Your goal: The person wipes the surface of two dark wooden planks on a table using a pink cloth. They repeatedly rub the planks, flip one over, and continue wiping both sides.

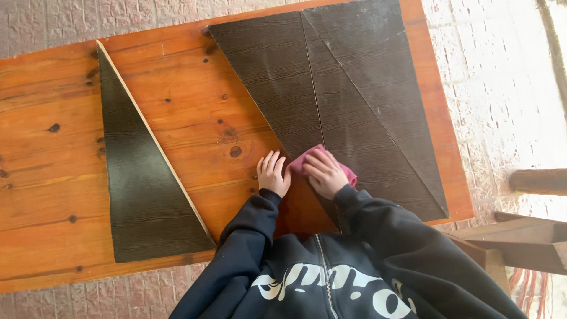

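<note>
We see much that is hidden here. The near corner of the dark panels [331, 88] goes under our right hand [323, 172] and the dark sleeve, so we cannot see where their tip ends. Most of the pink cloth [349, 175] is covered by this hand; only its edges show at the far side and at the right. The near edge of the orange wooden bench [195, 112] is partly cut off by our own body.

The cloth lies on the near tip of the dark wood-grain triangular panels, directly under the right hand, which presses on it with fingers bent and spread over it. The left hand [273, 173] lies flat and open on the bare bench, just left of the cloth, fingers together, holding nothing. Another dark triangular panel [139, 189] lies well apart to the left, with a pale edge along its right side.
</note>
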